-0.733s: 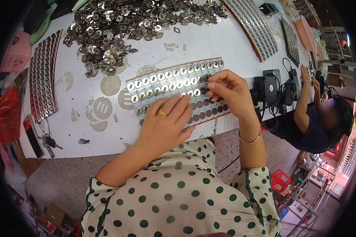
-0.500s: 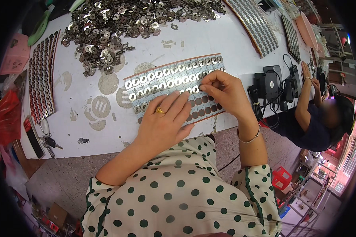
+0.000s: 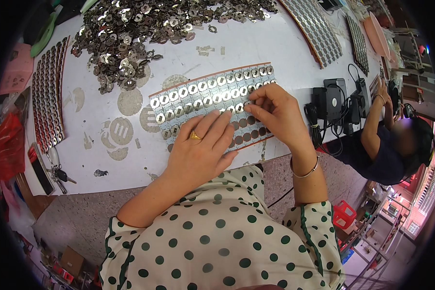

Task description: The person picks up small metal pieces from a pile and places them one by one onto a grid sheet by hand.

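The left hand (image 3: 194,153) lies open on the panel (image 3: 213,92) at the table's (image 3: 181,66) near middle; the right hand (image 3: 279,116) pinches, gripping what I can't tell; a sliding palm might skew the discs (image 3: 221,80).

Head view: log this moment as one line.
left hand: fingers resting on panel | right hand: fingertips at panel, hold unclear | metal pieces: along panel's upper rows | loose pile: beyond panel

The white worktable (image 3: 280,50) shows worn grey patches (image 3: 129,102) across its top. The floor (image 3: 89,217) is speckled greyish-pink, with a red stool (image 3: 343,214) on the right near open shelving (image 3: 365,249). A brightly lit pinkish-red wall (image 3: 422,211) stands at far right.
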{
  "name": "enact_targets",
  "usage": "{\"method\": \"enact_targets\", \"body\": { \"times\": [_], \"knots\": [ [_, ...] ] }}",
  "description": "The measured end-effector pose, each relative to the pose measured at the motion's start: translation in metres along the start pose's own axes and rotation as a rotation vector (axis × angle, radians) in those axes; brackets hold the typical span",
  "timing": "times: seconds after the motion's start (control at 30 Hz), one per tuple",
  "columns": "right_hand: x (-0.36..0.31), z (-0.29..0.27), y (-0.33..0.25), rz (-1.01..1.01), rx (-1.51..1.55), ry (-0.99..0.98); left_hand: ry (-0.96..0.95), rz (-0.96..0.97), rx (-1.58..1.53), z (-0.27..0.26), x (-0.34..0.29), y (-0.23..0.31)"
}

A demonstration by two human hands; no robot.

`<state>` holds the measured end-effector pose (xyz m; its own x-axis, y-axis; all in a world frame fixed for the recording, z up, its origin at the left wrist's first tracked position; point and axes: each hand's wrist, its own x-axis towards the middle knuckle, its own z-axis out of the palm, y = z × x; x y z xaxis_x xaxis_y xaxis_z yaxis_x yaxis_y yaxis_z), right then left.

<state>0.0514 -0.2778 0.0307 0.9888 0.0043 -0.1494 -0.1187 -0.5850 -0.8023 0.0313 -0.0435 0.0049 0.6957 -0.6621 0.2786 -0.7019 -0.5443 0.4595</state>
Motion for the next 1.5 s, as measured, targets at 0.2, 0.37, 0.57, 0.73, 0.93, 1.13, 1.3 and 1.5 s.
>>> {"method": "enact_targets", "body": {
  "times": [0.2,0.37,0.57,0.73,0.93,1.13,1.3,1.5],
  "knots": [
    [-0.007,0.003,0.0,-0.02,-0.006,0.005,-0.023,0.006,0.01,-0.001,0.0,0.001],
    [0.001,0.001,-0.026,-0.196,-0.393,0.045,0.005,0.003,0.004,0.002,-0.001,-0.001],
    [0.069,0.022,-0.036,-0.536,-0.533,0.3,0.027,0.021,0.004,0.002,0.003,-0.001],
    [0.134,0.036,-0.025,-0.808,-0.8,0.267,0.02,0.021,0.0,0.0,0.003,-0.001],
    [0.133,0.018,-0.019,-0.449,-0.077,0.137,0.013,0.018,-0.004,0.001,0.001,-0.002],
    [0.085,-0.01,-0.008,0.066,0.969,-0.158,0.017,0.014,-0.015,-0.001,0.002,-0.002],
    [0.052,-0.016,0.014,0.095,1.2,-0.199,0.018,0.016,-0.012,0.0,0.003,-0.002],
    [0.024,-0.026,0.019,0.13,0.995,-0.181,0.028,0.015,-0.01,0.002,0.002,-0.001]
  ]
}}
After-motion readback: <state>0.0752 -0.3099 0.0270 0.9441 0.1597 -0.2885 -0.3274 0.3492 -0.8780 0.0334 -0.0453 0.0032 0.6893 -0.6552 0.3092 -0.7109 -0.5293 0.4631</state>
